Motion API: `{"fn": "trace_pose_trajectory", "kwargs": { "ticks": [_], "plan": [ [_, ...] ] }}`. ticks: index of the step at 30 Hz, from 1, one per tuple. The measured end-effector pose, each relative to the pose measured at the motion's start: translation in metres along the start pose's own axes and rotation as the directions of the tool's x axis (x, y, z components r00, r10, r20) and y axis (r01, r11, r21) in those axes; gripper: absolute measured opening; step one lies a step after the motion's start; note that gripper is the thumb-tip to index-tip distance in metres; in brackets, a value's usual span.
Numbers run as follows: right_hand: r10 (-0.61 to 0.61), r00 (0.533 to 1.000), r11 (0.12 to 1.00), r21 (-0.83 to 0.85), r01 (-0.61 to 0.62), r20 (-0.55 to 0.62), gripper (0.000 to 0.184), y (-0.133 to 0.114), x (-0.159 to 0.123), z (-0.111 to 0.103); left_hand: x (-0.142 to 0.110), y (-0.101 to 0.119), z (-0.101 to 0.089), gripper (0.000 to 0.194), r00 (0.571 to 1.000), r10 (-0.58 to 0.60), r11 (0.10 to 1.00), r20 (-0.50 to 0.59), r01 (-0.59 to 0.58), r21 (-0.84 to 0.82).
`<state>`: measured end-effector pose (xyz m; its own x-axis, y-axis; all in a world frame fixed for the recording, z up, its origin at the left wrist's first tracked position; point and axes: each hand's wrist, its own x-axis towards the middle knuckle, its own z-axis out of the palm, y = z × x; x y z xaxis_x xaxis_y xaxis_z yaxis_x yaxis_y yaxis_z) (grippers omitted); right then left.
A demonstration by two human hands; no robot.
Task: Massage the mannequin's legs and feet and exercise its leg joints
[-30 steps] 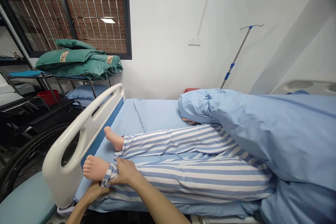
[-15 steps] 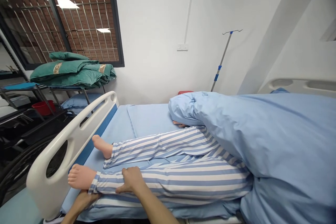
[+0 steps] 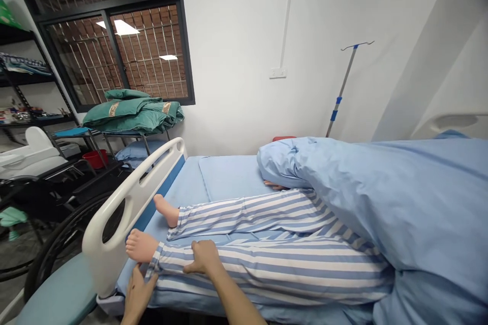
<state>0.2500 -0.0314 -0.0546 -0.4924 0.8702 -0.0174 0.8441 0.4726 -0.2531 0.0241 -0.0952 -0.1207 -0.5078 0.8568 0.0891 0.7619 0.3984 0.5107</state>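
Note:
A figure in blue-and-white striped trousers (image 3: 274, 259) lies on a hospital bed, its upper part under a light blue duvet (image 3: 400, 198). Two bare feet point at the white footboard (image 3: 125, 213); the near foot (image 3: 140, 246) is close to it. My right hand (image 3: 204, 258) lies on the shin of the near trouser leg, fingers curled on the cloth. My left hand (image 3: 138, 292) reaches to the trouser cuff (image 3: 155, 263) just below the ankle, fingers apart and touching its edge.
A wheelchair wheel (image 3: 57, 254) stands left of the footboard. Folded green blankets (image 3: 133, 114) lie on a rack by the barred window. An IV pole (image 3: 343, 86) leans at the white wall behind the bed. A red basin (image 3: 94, 158) sits low at the left.
My left hand has come out from under the near ankle and now touches the cuff from below. My right hand has slid up the shin from the cuff. The view has shifted.

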Motion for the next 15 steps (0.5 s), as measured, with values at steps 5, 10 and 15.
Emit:
{"fn": "trace_pose_trajectory", "kwargs": {
  "ticks": [5, 10, 15],
  "plan": [
    [0.0, 1.0, 1.0, -0.015, 0.0, -0.019, 0.062, -0.001, -0.002, -0.001, -0.018, 0.016, -0.019, 0.047, 0.941, 0.219, 0.974, -0.258, -0.194, 0.12],
    [-0.009, 1.0, 0.999, -0.034, 0.008, -0.018, 0.063, -0.004, -0.002, 0.0, -0.006, 0.053, -0.026, 0.024, 0.851, 0.495, 0.866, -0.177, -0.5, 0.019],
    [-0.001, 1.0, 0.999, -0.047, 0.001, -0.018, 0.062, -0.005, 0.0, 0.003, 0.023, 0.086, -0.014, 0.021, 0.775, 0.631, 0.775, -0.045, -0.632, -0.002]
  ]
}}
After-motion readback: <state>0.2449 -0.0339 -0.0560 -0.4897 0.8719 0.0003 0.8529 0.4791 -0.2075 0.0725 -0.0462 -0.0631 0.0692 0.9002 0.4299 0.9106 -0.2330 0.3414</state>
